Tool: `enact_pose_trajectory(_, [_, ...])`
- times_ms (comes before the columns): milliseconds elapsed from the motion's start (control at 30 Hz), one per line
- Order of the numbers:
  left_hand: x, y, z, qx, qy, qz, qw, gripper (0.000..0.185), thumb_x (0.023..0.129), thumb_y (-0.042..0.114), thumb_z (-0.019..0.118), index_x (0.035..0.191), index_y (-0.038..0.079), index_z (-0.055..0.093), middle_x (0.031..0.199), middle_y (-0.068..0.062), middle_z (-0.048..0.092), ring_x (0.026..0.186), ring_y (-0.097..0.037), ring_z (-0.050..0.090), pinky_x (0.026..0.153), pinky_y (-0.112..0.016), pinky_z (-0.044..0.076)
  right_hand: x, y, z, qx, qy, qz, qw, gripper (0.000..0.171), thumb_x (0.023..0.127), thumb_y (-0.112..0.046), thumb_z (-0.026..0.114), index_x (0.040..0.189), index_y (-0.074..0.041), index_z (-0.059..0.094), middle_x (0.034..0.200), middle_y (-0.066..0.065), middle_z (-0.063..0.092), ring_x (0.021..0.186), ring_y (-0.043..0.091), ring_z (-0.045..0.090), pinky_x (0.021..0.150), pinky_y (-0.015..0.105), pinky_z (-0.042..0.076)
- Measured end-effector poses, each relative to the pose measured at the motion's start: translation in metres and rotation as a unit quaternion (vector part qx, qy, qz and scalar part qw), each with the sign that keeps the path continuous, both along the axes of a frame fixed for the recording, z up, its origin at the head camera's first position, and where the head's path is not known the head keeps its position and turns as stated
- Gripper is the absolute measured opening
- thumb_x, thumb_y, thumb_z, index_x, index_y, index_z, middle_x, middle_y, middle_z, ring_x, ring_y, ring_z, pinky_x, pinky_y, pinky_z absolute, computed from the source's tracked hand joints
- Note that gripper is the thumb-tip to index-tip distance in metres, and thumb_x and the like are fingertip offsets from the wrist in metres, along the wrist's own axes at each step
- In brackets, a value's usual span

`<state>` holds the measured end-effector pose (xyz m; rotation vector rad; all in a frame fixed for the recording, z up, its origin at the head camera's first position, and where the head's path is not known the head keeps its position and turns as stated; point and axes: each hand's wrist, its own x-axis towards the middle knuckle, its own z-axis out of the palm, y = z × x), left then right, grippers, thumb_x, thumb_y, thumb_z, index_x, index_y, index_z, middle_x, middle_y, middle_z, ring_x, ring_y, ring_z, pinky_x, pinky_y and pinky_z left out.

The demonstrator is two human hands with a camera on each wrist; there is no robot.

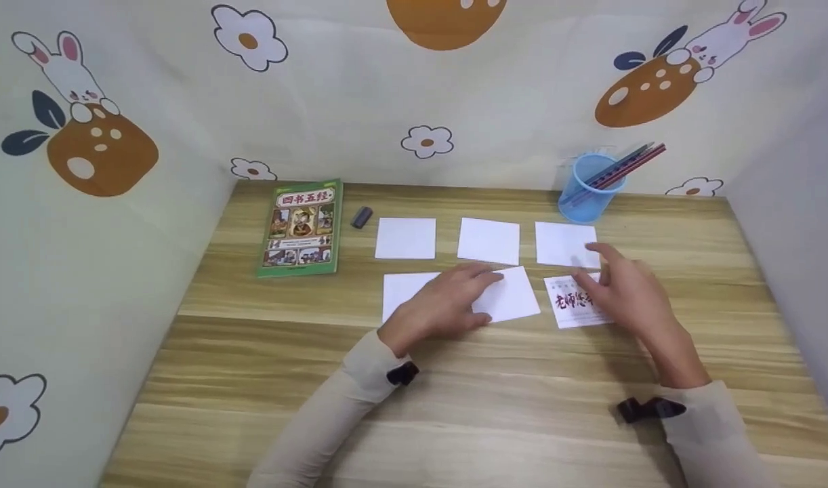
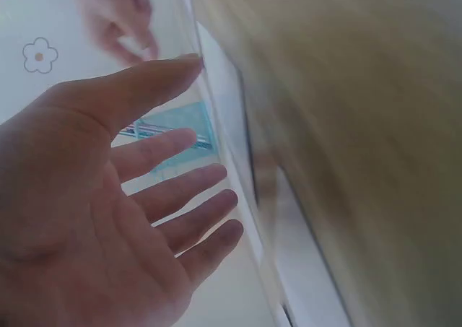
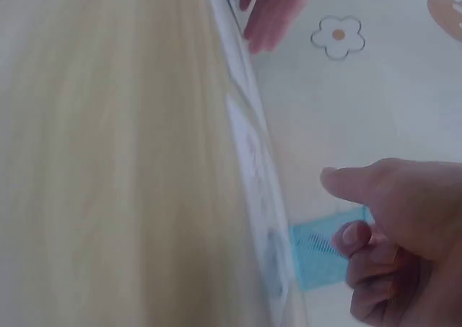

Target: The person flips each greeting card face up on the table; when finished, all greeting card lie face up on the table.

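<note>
Your right hand [image 1: 631, 291] is over the printed card [image 1: 571, 306] with red Chinese lettering, its fingers loosely bent and grasping nothing. Left of that card, your left hand [image 1: 446, 301], relaxed and spread, is over a tilted blank card [image 1: 512, 295], perhaps to align it; contact is unclear. Behind the printed card, a row of three blank cards [image 1: 488, 241] runs leftward, gapped probably so edges are easy to pinch.

The head view is bright, with pale sheen on the table [image 1: 468, 423] at lower centre; both wrist views are hazy, blurred.
</note>
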<state>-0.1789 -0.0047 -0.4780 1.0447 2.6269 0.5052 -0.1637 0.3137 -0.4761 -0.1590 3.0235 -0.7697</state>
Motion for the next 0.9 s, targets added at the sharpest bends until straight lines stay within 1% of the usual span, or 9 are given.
enact_pose_trajectory(33, [-0.001,-0.003,-0.002,0.004,0.002,0.003,1.0,0.071,0.101,0.032,0.078,0.163,0.015,0.048,0.171,-0.008,0.046,0.161,-0.025,0.041,0.132,-0.041,0.037,-0.004,-0.008,0.001,-0.011,0.01,0.024,1.0,0.055,0.102,-0.032,0.077,0.147,-0.004,0.062,0.079,0.008,0.068,0.068,0.023,0.06,0.059,0.035,0.048])
enact_pose_trajectory(67, [-0.002,-0.005,-0.003,0.008,0.005,0.004,0.9999,0.07,0.1,0.032,0.08,0.161,0.015,0.051,0.169,-0.008,0.048,0.159,-0.025,0.044,0.13,-0.041,0.04,-0.007,-0.016,0.002,-0.023,0.018,0.054,0.998,0.05,0.1,-0.027,0.08,0.142,-0.005,0.066,0.081,0.006,0.07,0.071,0.021,0.062,0.062,0.034,0.051])
enact_pose_trajectory(167, [-0.005,-0.009,-0.005,0.019,-0.001,0.003,0.9998,0.068,0.096,0.03,0.084,0.156,0.015,0.056,0.166,-0.008,0.052,0.155,-0.025,0.049,0.127,-0.04,0.044,-0.017,-0.042,0.002,-0.044,0.019,0.156,0.987,0.044,0.094,-0.021,0.087,0.132,-0.005,0.073,0.102,0.009,0.077,0.093,0.026,0.07,0.086,0.042,0.06])
enact_pose_trajectory(233, [-0.006,-0.01,-0.006,0.029,-0.008,-0.002,0.9996,0.066,0.095,0.028,0.085,0.155,0.015,0.058,0.166,-0.008,0.053,0.155,-0.024,0.049,0.127,-0.039,0.044,-0.02,-0.057,-0.001,-0.042,0.007,0.203,0.978,0.05,0.09,-0.024,0.09,0.133,-0.005,0.073,0.121,0.013,0.076,0.115,0.032,0.069,0.102,0.05,0.057])
enact_pose_trajectory(300, [-0.007,-0.011,-0.007,0.038,-0.016,-0.009,0.9991,0.064,0.095,0.026,0.085,0.153,0.014,0.059,0.166,-0.007,0.052,0.156,-0.023,0.048,0.128,-0.039,0.043,-0.02,-0.068,-0.004,-0.029,-0.009,0.224,0.974,0.062,0.086,-0.032,0.094,0.138,-0.007,0.07,0.134,0.015,0.071,0.127,0.035,0.063,0.109,0.054,0.053])
enact_pose_trajectory(433, [-0.008,-0.015,-0.008,0.052,-0.041,-0.007,0.9978,0.068,0.095,0.025,0.084,0.155,0.013,0.055,0.168,-0.007,0.049,0.159,-0.023,0.043,0.131,-0.039,0.039,-0.015,-0.08,-0.012,-0.009,-0.026,0.218,0.976,0.081,0.079,-0.043,0.098,0.147,-0.014,0.065,0.137,0.012,0.064,0.129,0.03,0.056,0.107,0.049,0.052])
enact_pose_trajectory(633, [-0.006,-0.019,-0.009,0.068,-0.083,0.024,0.9939,0.09,0.091,0.027,0.089,0.165,0.014,0.039,0.17,-0.006,0.044,0.158,-0.021,0.041,0.131,-0.04,0.038,-0.011,-0.086,-0.018,-0.022,-0.024,0.211,0.977,0.092,0.075,-0.048,0.1,0.15,-0.014,0.061,0.129,0.011,0.061,0.119,0.026,0.051,0.098,0.044,0.049])
enact_pose_trajectory(767, [-0.007,-0.019,-0.011,0.084,-0.09,0.031,0.9919,0.094,0.089,0.025,0.092,0.166,0.015,0.038,0.169,-0.005,0.045,0.159,-0.021,0.041,0.131,-0.039,0.038,-0.01,-0.087,-0.021,-0.029,-0.028,0.207,0.978,0.098,0.072,-0.05,0.101,0.152,-0.011,0.058,0.135,0.011,0.059,0.124,0.027,0.05,0.105,0.045,0.049])
enact_pose_trajectory(900, [-0.009,-0.022,-0.013,0.11,-0.086,0.03,0.9897,0.094,0.086,0.022,0.094,0.164,0.018,0.042,0.164,-0.003,0.049,0.153,-0.02,0.045,0.128,-0.038,0.042,-0.011,-0.09,-0.022,-0.025,-0.015,0.204,0.978,0.096,0.071,-0.049,0.102,0.148,-0.01,0.06,0.133,0.011,0.056,0.125,0.028,0.048,0.106,0.045,0.047])
